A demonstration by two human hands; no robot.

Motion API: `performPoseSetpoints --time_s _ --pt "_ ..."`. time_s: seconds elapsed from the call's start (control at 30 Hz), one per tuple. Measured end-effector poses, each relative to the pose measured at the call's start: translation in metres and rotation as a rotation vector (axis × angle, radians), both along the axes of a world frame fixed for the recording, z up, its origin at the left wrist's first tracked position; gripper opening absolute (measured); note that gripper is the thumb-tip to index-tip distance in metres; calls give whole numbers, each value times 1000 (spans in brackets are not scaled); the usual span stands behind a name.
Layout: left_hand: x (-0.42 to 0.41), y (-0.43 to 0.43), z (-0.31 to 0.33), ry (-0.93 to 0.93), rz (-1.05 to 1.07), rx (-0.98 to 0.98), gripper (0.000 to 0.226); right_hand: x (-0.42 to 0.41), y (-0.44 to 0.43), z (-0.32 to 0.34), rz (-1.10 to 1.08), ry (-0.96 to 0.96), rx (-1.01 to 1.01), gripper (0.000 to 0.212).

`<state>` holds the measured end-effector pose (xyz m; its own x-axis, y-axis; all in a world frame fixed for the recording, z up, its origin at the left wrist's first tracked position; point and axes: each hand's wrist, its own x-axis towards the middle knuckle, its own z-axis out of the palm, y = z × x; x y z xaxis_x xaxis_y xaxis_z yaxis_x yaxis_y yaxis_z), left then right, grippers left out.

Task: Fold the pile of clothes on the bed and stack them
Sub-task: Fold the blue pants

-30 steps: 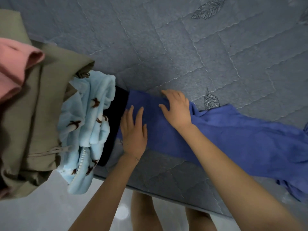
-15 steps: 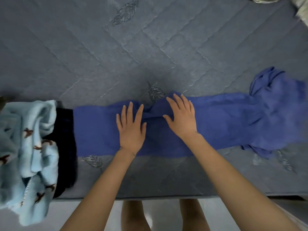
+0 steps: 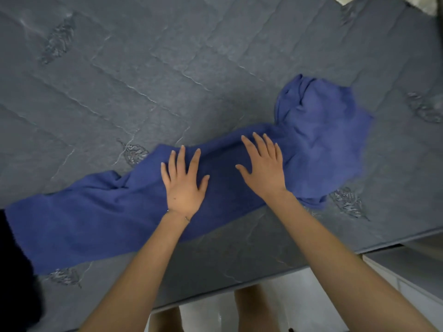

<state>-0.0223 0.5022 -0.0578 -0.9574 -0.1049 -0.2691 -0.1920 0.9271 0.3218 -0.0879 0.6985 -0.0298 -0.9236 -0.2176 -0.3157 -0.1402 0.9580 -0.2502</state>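
Note:
A long blue garment (image 3: 100, 221) lies stretched across the near part of the grey quilted mattress (image 3: 167, 68), folded into a narrow strip. Its right end (image 3: 321, 130) is bunched and wrinkled. My left hand (image 3: 183, 185) lies flat on the middle of the strip, fingers straight and spread. My right hand (image 3: 263, 167) presses flat on the cloth just to the right, fingers also straight. Neither hand grips the fabric.
A black garment (image 3: 14, 271) shows at the left edge, touching the blue strip's left end. The mattress's front edge (image 3: 263, 276) runs below my arms, with white floor (image 3: 299, 305) and my legs beyond. Pale fabric (image 3: 426, 3) peeks in at the top right corner.
My view has swung right, so the light blue and olive clothes at the left are out of frame. Both hands have slid rightward along the blue strip, staying flat.

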Motion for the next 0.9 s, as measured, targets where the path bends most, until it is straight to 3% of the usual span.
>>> performPoseSetpoints --time_s 0.23,0.4,0.53,0.67,0.77,0.9 --pt "-37 64 -13 0 -93 22 62 -28 64 -9 -118 -34 -34 73" --pt "-50 92 -18 17 -149 17 60 -46 81 -24 -198 -92 -185 72" --pt "-53 103 -18 37 -193 49 56 -53 82 -31 -422 -113 -371 73" --pt "-51 117 -16 17 -189 103 53 -59 89 -35 -642 -149 -335 70" --pt "-52 129 -15 3 -211 113 51 -61 98 -38 -689 -215 -319 59" --pt "-56 143 -14 -60 -214 129 55 -59 104 -39 -655 -263 -494 26"
